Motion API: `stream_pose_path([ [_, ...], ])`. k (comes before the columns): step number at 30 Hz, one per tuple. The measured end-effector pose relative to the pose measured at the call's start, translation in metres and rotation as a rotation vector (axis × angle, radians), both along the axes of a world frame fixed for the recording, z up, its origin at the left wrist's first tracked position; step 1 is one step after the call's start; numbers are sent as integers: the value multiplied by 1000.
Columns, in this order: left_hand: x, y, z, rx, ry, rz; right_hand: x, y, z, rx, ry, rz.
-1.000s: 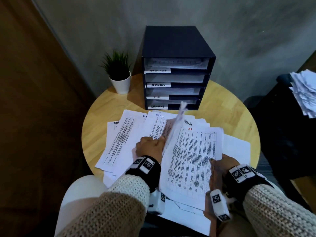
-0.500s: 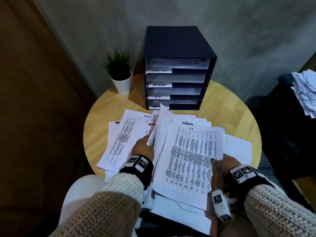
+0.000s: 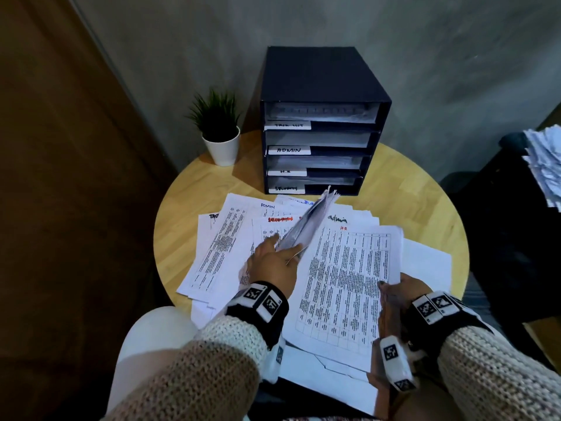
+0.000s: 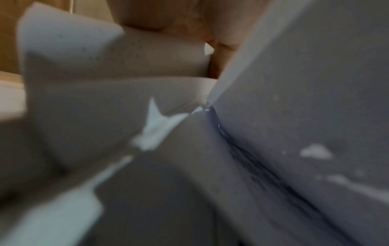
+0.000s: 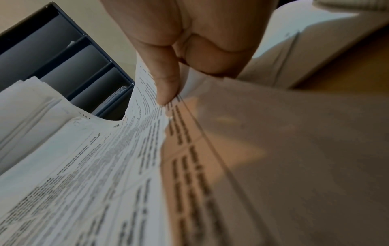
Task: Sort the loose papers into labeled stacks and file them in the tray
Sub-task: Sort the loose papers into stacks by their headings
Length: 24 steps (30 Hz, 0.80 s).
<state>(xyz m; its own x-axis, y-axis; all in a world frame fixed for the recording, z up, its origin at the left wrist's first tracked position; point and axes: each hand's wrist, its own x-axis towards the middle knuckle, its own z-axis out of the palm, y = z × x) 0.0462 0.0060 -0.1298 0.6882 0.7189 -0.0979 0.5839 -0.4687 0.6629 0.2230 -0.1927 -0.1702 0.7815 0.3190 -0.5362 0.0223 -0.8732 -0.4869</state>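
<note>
The loose papers (image 3: 349, 287) are white sheets printed with dense tables and text, fanned out in an overlapping mess across the near half of the round wooden table (image 3: 419, 189), a few with handwritten headings up top like "ADMIN", "admin", "HR" and a red "SECURITY". The left hand (image 3: 273, 262) has its fingers closed around a small bundle of sheets (image 3: 309, 223), lifted on edge so it sticks up and points toward the tray; its wrist cam is basically just blurry paper. The right hand (image 3: 397, 290) is pinching the right edge of the big top sheet marked HR, and the right wrist view shows the thumb (image 5: 166, 83) pressed on the printed side with the paper curving away from it. Just behind the pile stands the dark four-slot tray (image 3: 321, 123), white labels on each slot, paper in the slots. A little potted plant (image 3: 218, 132) sits to its left, and another heap of paper (image 3: 543, 162) is off to the far right, away from the table.
</note>
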Motion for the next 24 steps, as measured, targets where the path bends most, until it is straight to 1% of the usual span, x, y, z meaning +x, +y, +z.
stream_pose_path([
  [1,-1,0,3,-3,29,9,1,0,-1,-1,4,-2],
  [2,0,0,5,-62,30,-4,1,-1,-2,1,6,-1],
  [4,1,1,6,-278,-53,-18,4,-1,-5,-1,12,0],
  [5,0,1,7,-367,-112,-1,5,-1,-6,-1,14,2],
  [6,0,1,8,-417,-162,44,5,0,-6,0,16,8],
  [7,1,3,8,-423,-197,109,6,0,-6,-5,19,16],
  [9,2,9,5,-368,-248,238,6,0,-5,-11,24,25],
  [10,4,13,4,-357,-256,299,7,0,-4,-19,24,32],
  [12,6,22,1,-355,-213,375,8,0,-6,-38,25,47],
  [14,8,30,-4,-394,-128,381,8,0,-6,-47,10,56],
  [16,7,37,-13,-393,-1,372,7,0,-4,-52,-16,57],
  [17,7,39,-15,-399,26,375,7,0,-5,-44,-14,47],
  [21,5,45,-14,-525,-61,427,6,1,-5,-16,-2,18],
  [24,3,49,-7,-617,-48,427,3,3,-2,-11,-9,5],
])
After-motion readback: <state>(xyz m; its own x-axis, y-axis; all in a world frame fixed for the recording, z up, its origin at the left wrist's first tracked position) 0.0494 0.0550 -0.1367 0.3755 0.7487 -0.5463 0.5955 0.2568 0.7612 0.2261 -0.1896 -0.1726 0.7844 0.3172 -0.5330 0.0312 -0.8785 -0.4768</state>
